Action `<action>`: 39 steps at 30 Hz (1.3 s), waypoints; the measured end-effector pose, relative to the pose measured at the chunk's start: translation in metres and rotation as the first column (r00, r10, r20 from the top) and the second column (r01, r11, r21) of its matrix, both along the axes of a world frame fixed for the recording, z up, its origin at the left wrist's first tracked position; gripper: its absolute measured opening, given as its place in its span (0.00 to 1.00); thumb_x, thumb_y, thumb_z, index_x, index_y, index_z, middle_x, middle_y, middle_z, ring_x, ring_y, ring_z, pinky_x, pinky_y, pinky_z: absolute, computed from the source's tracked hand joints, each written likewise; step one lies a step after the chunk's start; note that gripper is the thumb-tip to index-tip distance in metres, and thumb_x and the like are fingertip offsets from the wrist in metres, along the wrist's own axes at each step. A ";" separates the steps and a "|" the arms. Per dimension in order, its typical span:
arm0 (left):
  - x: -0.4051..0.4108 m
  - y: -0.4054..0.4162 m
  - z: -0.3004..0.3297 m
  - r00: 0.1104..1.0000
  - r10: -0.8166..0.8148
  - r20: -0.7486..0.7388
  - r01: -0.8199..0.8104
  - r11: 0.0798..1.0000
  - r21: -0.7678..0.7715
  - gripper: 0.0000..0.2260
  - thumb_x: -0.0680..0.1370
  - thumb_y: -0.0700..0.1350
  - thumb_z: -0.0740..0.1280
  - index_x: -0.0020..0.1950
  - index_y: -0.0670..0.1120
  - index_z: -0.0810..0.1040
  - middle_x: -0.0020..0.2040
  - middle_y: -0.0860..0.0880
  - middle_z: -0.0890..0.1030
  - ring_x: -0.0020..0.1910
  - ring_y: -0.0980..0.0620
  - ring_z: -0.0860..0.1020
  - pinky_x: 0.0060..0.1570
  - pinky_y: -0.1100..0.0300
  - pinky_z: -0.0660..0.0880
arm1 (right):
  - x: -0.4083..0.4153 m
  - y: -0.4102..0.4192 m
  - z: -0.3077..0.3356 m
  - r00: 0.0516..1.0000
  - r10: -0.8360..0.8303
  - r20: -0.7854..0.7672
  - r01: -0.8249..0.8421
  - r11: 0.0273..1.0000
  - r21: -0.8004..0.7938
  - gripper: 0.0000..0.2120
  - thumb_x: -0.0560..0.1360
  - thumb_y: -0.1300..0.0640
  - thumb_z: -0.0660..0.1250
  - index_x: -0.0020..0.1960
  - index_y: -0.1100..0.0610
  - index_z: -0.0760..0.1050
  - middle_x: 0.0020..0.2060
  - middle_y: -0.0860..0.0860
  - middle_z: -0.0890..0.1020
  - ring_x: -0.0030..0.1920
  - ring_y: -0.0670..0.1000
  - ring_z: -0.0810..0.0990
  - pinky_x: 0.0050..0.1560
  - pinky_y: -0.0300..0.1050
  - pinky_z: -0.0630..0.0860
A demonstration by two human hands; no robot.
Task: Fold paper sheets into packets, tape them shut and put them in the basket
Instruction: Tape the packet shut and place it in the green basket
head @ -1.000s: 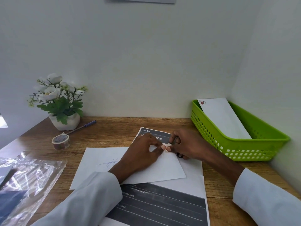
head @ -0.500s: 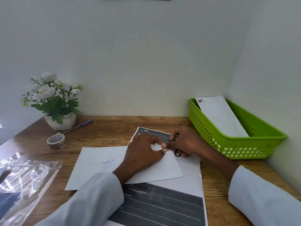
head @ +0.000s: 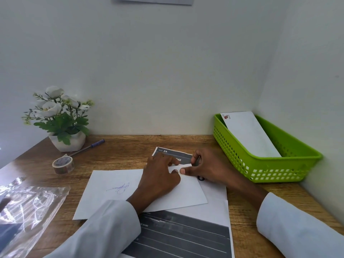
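A white paper sheet (head: pixel 111 192) with a blue scribble lies on the wooden desk. Its far right corner is turned up into a small flap (head: pixel 183 166). My left hand (head: pixel 160 177) rests on the sheet, thumb and curled forefinger pinching that flap. My right hand (head: pixel 208 168) meets it from the right, thumb tip on the flap and fingers curled over its edge. A black loop (head: pixel 200 178) peeks from under my right hand; what it belongs to is hidden. The green basket (head: pixel 279 166) stands at the right with a white envelope (head: pixel 249 135) leaning inside.
A tape roll (head: pixel 63 164) and a blue pen (head: pixel 89 147) lie at the left, near a potted white flower (head: pixel 61 118). A clear plastic bag (head: pixel 28 207) covers the left front. A dark printed sheet (head: pixel 182 237) lies under the white one. Walls close the back and right.
Both hands stay at the sheet's far corner. A small white flap now shows between the thumbs. The view has shifted slightly.
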State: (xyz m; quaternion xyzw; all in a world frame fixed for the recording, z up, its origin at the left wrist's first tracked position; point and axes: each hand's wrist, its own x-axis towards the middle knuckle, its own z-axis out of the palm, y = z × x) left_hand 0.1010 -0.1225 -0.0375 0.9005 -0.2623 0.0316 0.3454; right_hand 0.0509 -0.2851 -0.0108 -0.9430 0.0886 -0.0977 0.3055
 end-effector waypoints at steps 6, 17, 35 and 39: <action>-0.003 0.002 0.003 0.997 0.062 0.045 -0.066 0.995 0.079 0.14 0.76 0.51 0.68 0.61 0.55 0.77 0.66 0.53 0.74 0.68 0.50 0.65 0.67 0.51 0.67 | 0.002 -0.007 0.002 0.988 0.024 -0.151 -0.004 0.991 0.132 0.25 0.60 0.43 0.82 0.48 0.54 0.76 0.32 0.49 0.82 0.29 0.47 0.79 0.28 0.43 0.73; 0.003 0.004 0.007 1.000 0.012 0.021 -0.015 0.994 0.109 0.11 0.73 0.56 0.71 0.52 0.57 0.76 0.66 0.54 0.70 0.69 0.50 0.62 0.68 0.50 0.64 | 0.006 0.001 -0.008 0.993 -0.096 0.068 0.099 0.994 -0.048 0.20 0.74 0.39 0.68 0.34 0.53 0.73 0.26 0.47 0.77 0.26 0.46 0.73 0.29 0.41 0.66; 0.005 0.054 0.137 0.999 0.046 -0.024 -0.050 0.742 -0.669 0.06 0.76 0.43 0.71 0.38 0.49 0.80 0.31 0.52 0.81 0.28 0.57 0.73 0.30 0.66 0.68 | -0.031 0.047 0.042 0.949 0.247 0.194 -0.292 0.467 0.835 0.19 0.70 0.60 0.75 0.60 0.62 0.79 0.54 0.58 0.85 0.52 0.58 0.84 0.51 0.51 0.83; -0.004 0.061 0.168 0.993 -0.075 -0.088 -0.027 0.593 -0.805 0.02 0.76 0.43 0.71 0.44 0.46 0.84 0.38 0.51 0.84 0.33 0.57 0.80 0.34 0.65 0.76 | -0.038 0.057 0.064 0.937 0.115 0.328 -0.339 0.522 0.783 0.13 0.72 0.62 0.73 0.55 0.64 0.82 0.49 0.59 0.86 0.46 0.57 0.85 0.49 0.51 0.83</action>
